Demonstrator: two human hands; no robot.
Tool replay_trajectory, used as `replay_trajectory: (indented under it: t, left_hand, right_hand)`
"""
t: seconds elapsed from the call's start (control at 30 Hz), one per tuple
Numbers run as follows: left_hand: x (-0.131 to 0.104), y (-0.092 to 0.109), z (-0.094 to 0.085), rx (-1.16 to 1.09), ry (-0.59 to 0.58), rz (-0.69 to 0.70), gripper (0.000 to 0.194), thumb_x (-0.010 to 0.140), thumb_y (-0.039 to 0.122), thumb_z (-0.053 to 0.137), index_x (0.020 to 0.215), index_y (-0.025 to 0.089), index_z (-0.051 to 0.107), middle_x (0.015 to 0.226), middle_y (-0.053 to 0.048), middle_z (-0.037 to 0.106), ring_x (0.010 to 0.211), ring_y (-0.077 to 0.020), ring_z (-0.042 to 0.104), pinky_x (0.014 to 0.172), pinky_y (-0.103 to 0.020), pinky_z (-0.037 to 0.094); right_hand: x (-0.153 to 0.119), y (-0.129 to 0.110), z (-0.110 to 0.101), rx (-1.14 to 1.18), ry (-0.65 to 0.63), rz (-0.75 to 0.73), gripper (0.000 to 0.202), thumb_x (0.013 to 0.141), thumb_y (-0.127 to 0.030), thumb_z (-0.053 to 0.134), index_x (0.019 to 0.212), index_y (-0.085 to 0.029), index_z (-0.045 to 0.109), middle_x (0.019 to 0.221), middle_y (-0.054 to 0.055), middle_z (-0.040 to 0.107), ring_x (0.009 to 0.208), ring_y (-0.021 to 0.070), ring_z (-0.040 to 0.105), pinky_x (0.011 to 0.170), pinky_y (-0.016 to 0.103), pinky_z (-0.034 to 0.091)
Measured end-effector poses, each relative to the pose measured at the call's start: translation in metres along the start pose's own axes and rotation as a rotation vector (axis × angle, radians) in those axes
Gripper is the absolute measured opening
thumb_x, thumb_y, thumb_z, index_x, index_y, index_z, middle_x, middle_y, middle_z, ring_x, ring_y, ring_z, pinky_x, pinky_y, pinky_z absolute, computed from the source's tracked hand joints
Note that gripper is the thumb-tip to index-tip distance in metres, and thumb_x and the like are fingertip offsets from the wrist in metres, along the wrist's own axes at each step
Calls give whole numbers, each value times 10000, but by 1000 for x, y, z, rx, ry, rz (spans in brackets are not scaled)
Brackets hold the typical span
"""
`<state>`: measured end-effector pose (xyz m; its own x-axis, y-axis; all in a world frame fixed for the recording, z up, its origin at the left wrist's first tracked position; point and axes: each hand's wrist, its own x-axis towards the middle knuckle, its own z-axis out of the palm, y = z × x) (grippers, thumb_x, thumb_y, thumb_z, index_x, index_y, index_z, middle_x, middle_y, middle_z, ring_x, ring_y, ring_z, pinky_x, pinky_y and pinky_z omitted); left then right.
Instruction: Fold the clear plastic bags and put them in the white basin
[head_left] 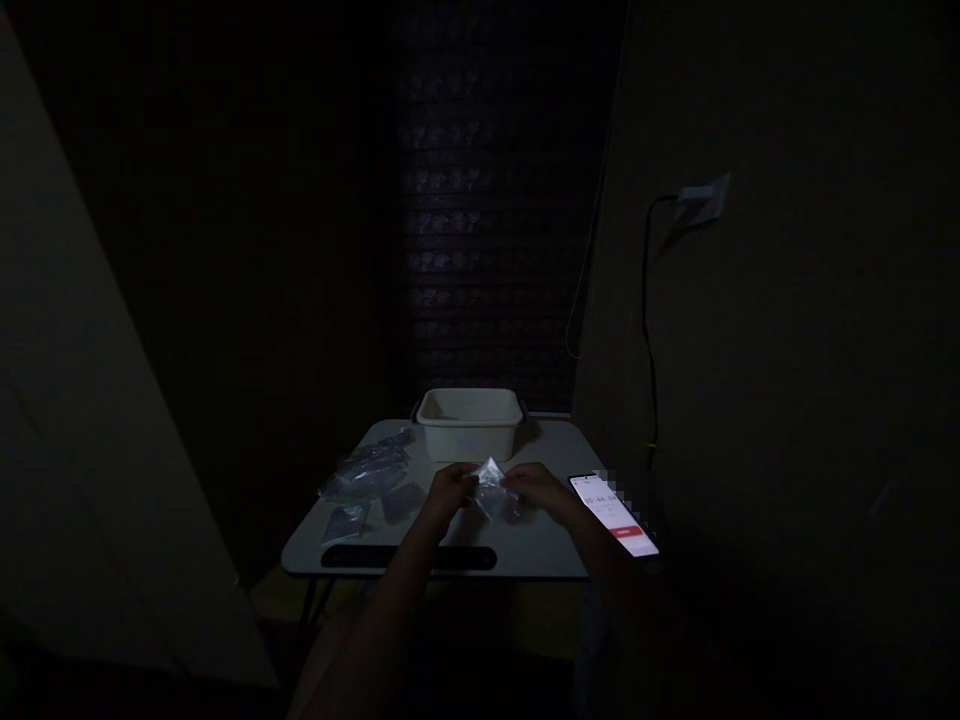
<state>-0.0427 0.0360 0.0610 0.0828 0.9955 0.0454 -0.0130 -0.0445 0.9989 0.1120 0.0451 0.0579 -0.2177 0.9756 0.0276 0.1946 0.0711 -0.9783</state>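
Note:
Between my two hands is a small clear plastic bag (491, 488), shiny and creased, held just above the table. My left hand (451, 487) pinches its left side. Opposite it, my right hand (534, 482) has its fingers closed on the right side. Whether anything is inside the bag cannot be made out in the dim light. A pile of clear plastic bags (369, 468) lies to the left, with a separate bag (346, 522) nearer the front edge and another bag (403, 501) close to my left hand.
A white plastic tub (470, 440) with dark handles stands at the back of the small folding table (532, 560). A lit phone (616, 517) showing a timer is at the right edge. A slot (409, 558) runs along the front. On the right wall, a black cable (646, 290) hangs from an outlet.

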Motion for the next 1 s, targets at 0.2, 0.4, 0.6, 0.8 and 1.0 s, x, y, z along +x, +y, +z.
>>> replay_trajectory:
  t: [0.2,0.4,0.6,0.8,1.0]
  left_hand:
    - [-2,-2,2,40,-58,-87,185,516,126,493,699,119,520,529,16,514,458,-65,469,430,-179,348]
    - [0,-12,6,85,-185,-151,167,458,81,521,618,124,496,438,54,474,393,-59,445,402,-172,330]
    - [0,-5,5,-72,-214,-51,207,516,218,551,698,120,534,613,-11,557,558,-99,508,516,-210,381]
    - [2,-6,5,-167,-46,58,128,489,192,555,576,101,533,481,11,512,451,-74,460,474,-206,369]
    - [4,-5,2,-113,11,79,98,485,176,540,547,100,533,453,24,491,416,-62,430,437,-197,351]
  right_hand:
    - [2,1,-4,94,162,-81,139,516,-267,525,553,-134,511,471,-36,474,433,62,417,419,182,297]
    - [4,2,-5,221,192,-104,174,503,-286,549,592,-139,520,521,-22,506,475,82,454,454,199,328]
    - [1,0,-1,166,143,-92,179,502,-277,554,605,-131,536,529,-14,518,486,94,465,462,211,335]
    - [2,2,-2,120,104,-101,169,504,-271,543,595,-128,555,525,-12,524,486,87,455,463,207,327]
    - [4,4,-5,125,175,-90,146,501,-262,531,562,-130,550,504,-19,509,468,78,436,445,197,312]
